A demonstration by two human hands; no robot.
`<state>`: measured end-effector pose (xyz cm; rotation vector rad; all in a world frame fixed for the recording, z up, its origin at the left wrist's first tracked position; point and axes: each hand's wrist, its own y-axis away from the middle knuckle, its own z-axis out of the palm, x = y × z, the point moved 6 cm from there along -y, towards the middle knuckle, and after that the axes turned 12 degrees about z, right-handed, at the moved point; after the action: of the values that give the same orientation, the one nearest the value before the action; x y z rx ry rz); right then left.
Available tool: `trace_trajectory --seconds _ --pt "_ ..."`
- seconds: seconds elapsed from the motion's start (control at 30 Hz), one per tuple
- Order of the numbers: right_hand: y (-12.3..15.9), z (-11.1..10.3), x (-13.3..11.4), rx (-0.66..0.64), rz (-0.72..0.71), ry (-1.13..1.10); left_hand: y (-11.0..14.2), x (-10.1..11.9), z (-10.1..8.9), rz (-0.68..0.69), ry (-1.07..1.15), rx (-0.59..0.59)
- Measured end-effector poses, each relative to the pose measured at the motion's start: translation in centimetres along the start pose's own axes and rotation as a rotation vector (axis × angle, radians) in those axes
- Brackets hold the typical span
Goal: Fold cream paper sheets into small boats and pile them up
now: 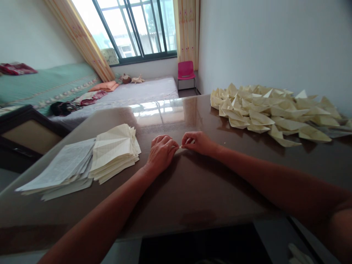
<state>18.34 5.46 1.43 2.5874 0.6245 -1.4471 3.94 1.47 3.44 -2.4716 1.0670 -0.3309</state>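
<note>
Over the middle of the brown table point(203, 190), my left hand point(163, 150) and my right hand point(200, 142) meet with fingertips pinched. Between them a small pale bit of folded paper point(180, 147) shows; the fingers hide most of it. Left of my left hand lies a stack of cream paper sheets point(114, 152), the top one creased. Printed grey-white sheets point(66, 165) lie beside that stack, partly under it. At the right, against the wall, is a large heap of folded cream paper boats point(264, 113).
Past the table stand a bed point(154, 88) and a pink chair point(186, 70) by the window point(137, 29). A dark wooden piece of furniture point(30, 137) is near the table's left edge. The white wall point(269, 44) borders the right side.
</note>
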Motion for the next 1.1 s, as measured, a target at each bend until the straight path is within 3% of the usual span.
trace_trajectory --seconds 0.23,0.43,0.9,1.1 --pt "1.5 0.2 -1.8 0.163 -0.109 0.428 0.1 -0.9 0.0 -0.049 0.031 0.003" --pt "2.0 0.0 -2.7 0.255 -0.137 0.563 0.1 -1.0 -0.2 -0.082 0.062 0.032" --pt "1.0 0.6 -1.8 0.084 -0.093 0.445 0.0 0.1 -0.7 -0.006 0.033 0.041" --pt "-0.6 -1.9 2.0 0.045 0.164 0.16 0.7 -3.0 -1.3 -0.207 0.08 0.154"
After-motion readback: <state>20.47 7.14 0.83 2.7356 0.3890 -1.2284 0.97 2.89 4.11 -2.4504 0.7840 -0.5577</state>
